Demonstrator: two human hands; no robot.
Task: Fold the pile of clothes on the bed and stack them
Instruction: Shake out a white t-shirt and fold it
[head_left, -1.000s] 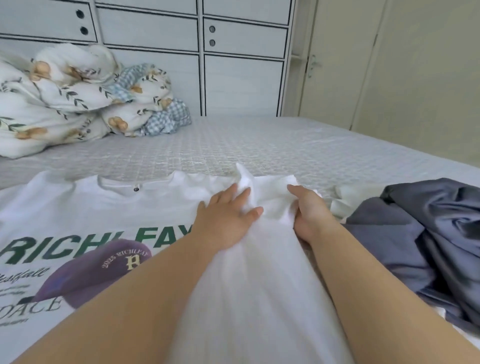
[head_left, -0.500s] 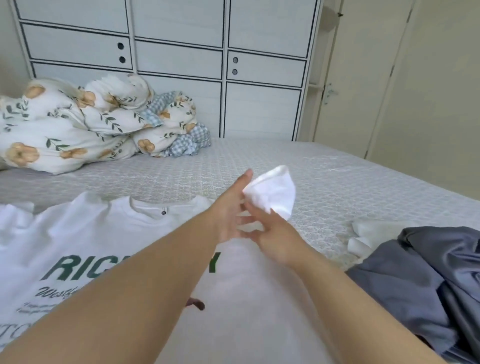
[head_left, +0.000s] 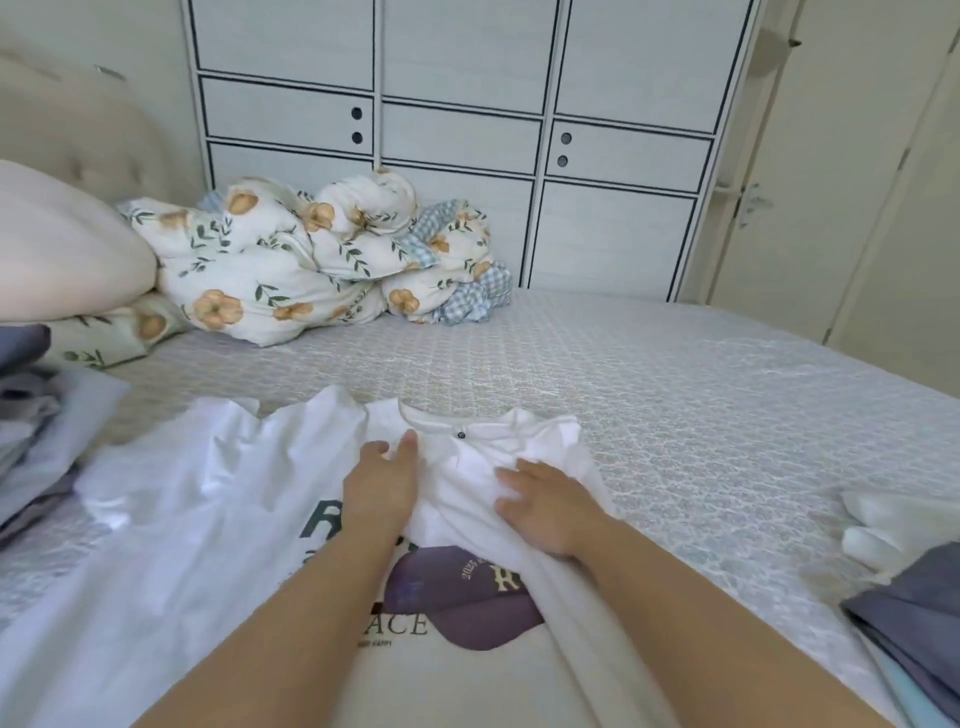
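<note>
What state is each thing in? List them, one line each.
White T-shirt: face up on the bed, right side folded inward.
Left hand: flat on the shirt.
Right hand: flat on the folded part.
Grey clothes: unfolded heap, right.
Floral duvet: bunched.
Cabinet doors: closed.

White T-shirts: one, spread on the bed
Hands: two, left and right
Floral duvets: one bundle
Pillows: one
Grey garment heaps: two, left and right
</note>
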